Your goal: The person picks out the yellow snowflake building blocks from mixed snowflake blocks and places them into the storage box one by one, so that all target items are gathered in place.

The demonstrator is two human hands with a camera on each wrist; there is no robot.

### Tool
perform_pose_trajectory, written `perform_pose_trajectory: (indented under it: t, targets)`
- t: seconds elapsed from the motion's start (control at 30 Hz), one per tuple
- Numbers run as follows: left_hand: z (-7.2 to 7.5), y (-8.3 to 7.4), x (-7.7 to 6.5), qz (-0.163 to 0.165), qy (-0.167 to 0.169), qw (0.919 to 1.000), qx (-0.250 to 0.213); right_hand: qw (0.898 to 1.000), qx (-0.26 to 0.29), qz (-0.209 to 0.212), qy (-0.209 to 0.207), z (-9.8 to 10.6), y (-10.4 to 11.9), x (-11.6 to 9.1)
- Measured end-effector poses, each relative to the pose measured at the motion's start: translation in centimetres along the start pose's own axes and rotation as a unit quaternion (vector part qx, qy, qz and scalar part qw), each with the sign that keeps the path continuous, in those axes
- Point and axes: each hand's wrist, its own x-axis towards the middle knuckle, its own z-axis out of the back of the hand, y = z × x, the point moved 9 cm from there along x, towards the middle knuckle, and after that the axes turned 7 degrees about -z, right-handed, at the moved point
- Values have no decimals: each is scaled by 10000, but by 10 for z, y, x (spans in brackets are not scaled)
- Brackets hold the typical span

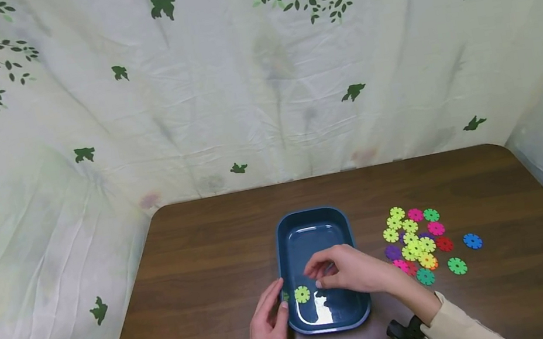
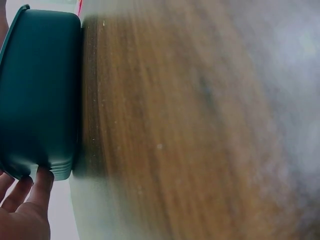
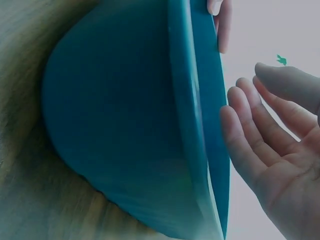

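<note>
A blue tray (image 1: 328, 326) with rounded corners stands on the table. In it lies a yellow-green notched disc (image 1: 302, 294), shaped like a flower. My left hand (image 1: 268, 327) rests at the tray's left edge in the head view, thumb by the rim. Its fingers (image 2: 44, 187) touch the outer wall in the left wrist view. Over the tray, my right hand (image 1: 346, 269) hovers with loosely bent fingers. The right wrist view shows that hand (image 3: 285, 155) holding nothing, thumb and fingertips apart, beside the tray's rim (image 3: 187, 75).
To the tray's right lies a loose pile of notched discs (image 1: 413, 248) in yellow, pink, purple, red, orange and green. A blue disc (image 1: 472, 241) and a green disc (image 1: 457, 266) lie apart from it. Behind the brown table (image 1: 206, 298) hangs a leaf-patterned cloth (image 1: 246, 78).
</note>
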Motion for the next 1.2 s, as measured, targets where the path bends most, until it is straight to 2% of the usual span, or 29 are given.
perform_pose_trajectory:
  t: [0.2,0.37,0.63,0.8,1.2]
  targets:
    - [1,-2,0,-159,-48,9999,-33,9998,-18,-83,-159,5,-3,-13]
    - [2,-2,0,-161,-54,9999,25,9988,5,-250,-423,12,-11,-23]
    - [3,-6,-1,-420,-144,9990,-12,9966,286,-352,-695,19,-21,-39]
    - [2,-4,-1,-260,-118,9996,-25,9944,557,-399,-804,22,-29,-52]
    - [0,1,-1,54,-5,10000,54,9873,784,-643,-1227,29,-54,-80]
